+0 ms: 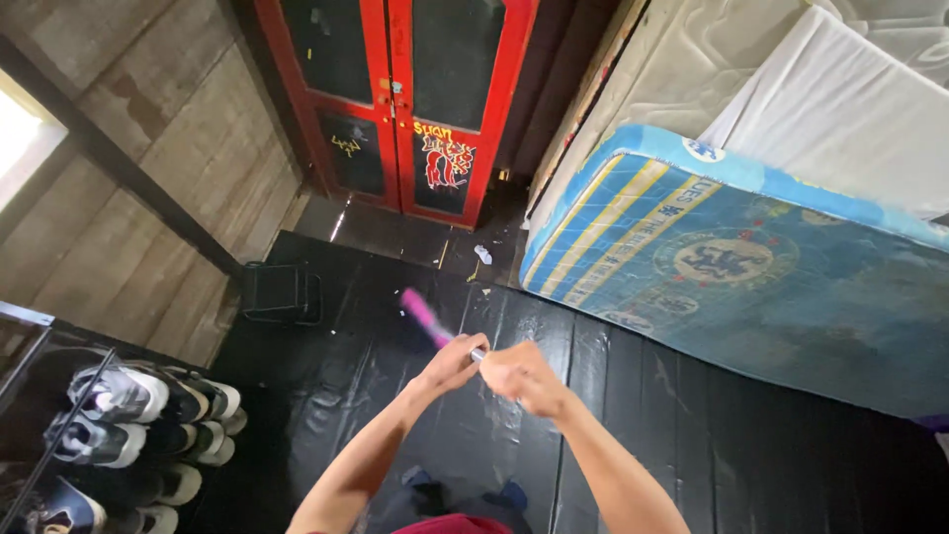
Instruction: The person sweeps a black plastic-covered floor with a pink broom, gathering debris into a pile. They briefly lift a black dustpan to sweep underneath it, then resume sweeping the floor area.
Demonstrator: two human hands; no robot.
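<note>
A thin stick with a pink end [427, 318] and a silver middle is being held by both hands over the black floor [692, 435]. The left hand [450, 362] is being closed around the stick, with the pink end poking up and away toward the red doors [395, 99]. The right hand [524, 378] is being closed just beside the left hand, touching it, and its grip looks shut on the near part of the stick, though that part is being hidden by the fingers. The stick is blurred, so what kind of thing it is cannot be told. A blue mattress [732, 267] is being laid along the right edge of the floor, with white mattresses [840, 99] behind it. Shoes [148, 415] are being kept in rows by the left edge of the floor. A small dark box [280, 292] is being kept near the far left corner, by the wooden wall [129, 198].
</note>
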